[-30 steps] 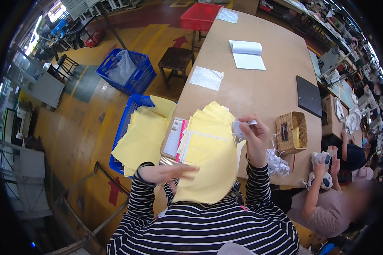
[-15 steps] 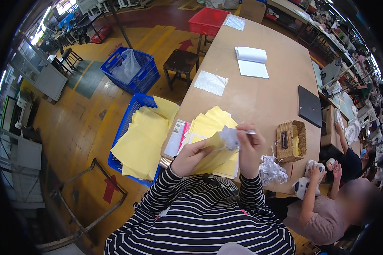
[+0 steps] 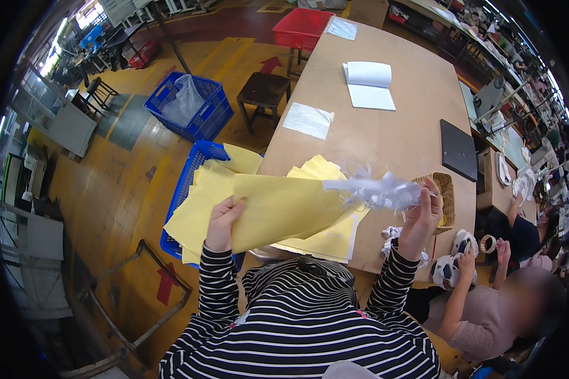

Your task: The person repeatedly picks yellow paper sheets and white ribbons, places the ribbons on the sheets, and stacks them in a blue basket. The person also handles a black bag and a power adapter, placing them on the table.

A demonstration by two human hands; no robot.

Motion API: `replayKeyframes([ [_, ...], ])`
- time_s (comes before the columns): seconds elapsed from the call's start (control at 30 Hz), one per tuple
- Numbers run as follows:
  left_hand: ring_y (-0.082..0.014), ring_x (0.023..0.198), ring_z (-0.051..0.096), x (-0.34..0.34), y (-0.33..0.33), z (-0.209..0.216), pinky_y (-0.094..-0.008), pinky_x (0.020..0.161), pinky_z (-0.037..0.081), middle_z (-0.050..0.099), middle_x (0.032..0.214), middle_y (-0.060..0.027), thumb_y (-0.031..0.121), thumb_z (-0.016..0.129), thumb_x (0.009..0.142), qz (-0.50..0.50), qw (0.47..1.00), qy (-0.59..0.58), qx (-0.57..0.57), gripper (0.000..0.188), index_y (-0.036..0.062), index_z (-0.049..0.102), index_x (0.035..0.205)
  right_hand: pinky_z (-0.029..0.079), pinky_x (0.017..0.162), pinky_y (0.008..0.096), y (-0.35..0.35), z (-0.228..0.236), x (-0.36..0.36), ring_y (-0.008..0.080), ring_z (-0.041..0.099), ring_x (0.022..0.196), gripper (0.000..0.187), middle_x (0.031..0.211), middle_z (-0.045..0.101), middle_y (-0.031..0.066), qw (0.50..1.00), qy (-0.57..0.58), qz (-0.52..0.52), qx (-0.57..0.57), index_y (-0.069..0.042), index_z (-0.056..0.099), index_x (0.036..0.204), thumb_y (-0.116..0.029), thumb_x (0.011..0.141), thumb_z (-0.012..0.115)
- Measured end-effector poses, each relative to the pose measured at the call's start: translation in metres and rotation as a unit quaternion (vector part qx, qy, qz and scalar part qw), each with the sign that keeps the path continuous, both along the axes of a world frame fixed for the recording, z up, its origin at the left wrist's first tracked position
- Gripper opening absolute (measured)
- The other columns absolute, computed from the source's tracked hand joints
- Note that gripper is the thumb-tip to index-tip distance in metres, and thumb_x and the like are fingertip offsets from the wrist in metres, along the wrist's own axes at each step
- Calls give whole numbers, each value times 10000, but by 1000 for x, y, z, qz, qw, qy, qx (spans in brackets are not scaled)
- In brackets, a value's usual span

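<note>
My left hand (image 3: 221,223) grips a yellow paper sheet (image 3: 278,208) by its left end, thumb on top. My right hand (image 3: 423,218) is closed on the right end of a tangled bunch of white strips (image 3: 385,191). The bunch stretches between my right hand and the right edge of the sheet; whether it is fastened there I cannot tell. Beneath the sheet lies a fanned stack of yellow paper (image 3: 321,167) on the tan table (image 3: 385,145). More white strips (image 3: 390,239) lie on the table, partly behind my right wrist.
A blue crate (image 3: 199,158) piled with yellow sheets (image 3: 193,218) stands left of the table. Beyond my right hand is a wicker basket (image 3: 446,196). An open notebook (image 3: 371,95) and a black board (image 3: 457,150) lie farther off. To the right, a co-worker (image 3: 474,303) handles white shoes.
My hands have moved apart. My left hand carried the yellow sheet leftward, and my right hand drew the white strips out to the right, in front of the wicker basket.
</note>
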State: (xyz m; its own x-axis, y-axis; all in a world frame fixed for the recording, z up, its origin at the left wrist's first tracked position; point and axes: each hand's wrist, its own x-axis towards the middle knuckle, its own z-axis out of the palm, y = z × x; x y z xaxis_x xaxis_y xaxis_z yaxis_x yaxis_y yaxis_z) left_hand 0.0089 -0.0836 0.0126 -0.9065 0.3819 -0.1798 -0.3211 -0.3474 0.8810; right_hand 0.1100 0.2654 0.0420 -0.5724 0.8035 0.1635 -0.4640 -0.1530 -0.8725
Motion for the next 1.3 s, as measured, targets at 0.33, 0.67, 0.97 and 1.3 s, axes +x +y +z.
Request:
replayKeyframes([
  [0.33, -192, 977, 629, -26, -87, -14, -300, 867, 501, 643, 1096, -119, 164, 472, 962, 256, 952, 25, -167, 302, -50, 593, 1138, 471, 887, 256, 81, -64, 50, 128, 607, 958, 245, 1048, 654, 63, 944, -131, -273, 130, 34, 629, 1140, -81, 924, 628],
  [0.67, -271, 1072, 592, -39, -225, -91, -394, 886, 523, 605, 1168, -146, 277, 466, 987, 396, 872, 30, -285, 383, -39, 552, 1188, 244, 1120, 511, 90, -253, 135, 335, 487, 1216, 222, 1134, 678, 122, 582, -635, -348, 369, -220, 754, 1020, -323, 836, 684],
  [0.97, -156, 666, 504, -47, -173, -109, -308, 637, 456, 569, 760, -90, 177, 520, 992, 686, 675, 168, -214, 247, -51, 530, 897, 82, 1149, 614, 85, -281, 123, 285, 376, 1344, 504, 1334, 565, 42, 453, -800, -100, 380, -204, 571, 1302, -314, 820, 669],
  [1.3, -306, 1189, 534, -60, -217, -276, -334, 1030, 380, 551, 1279, -249, 92, 546, 930, 670, 656, -5, -348, 481, -119, 398, 1335, 456, 950, 358, 137, -299, 132, 373, 580, 1111, 360, 1236, 598, 224, 691, -628, -143, 328, 11, 522, 1291, -128, 966, 458],
])
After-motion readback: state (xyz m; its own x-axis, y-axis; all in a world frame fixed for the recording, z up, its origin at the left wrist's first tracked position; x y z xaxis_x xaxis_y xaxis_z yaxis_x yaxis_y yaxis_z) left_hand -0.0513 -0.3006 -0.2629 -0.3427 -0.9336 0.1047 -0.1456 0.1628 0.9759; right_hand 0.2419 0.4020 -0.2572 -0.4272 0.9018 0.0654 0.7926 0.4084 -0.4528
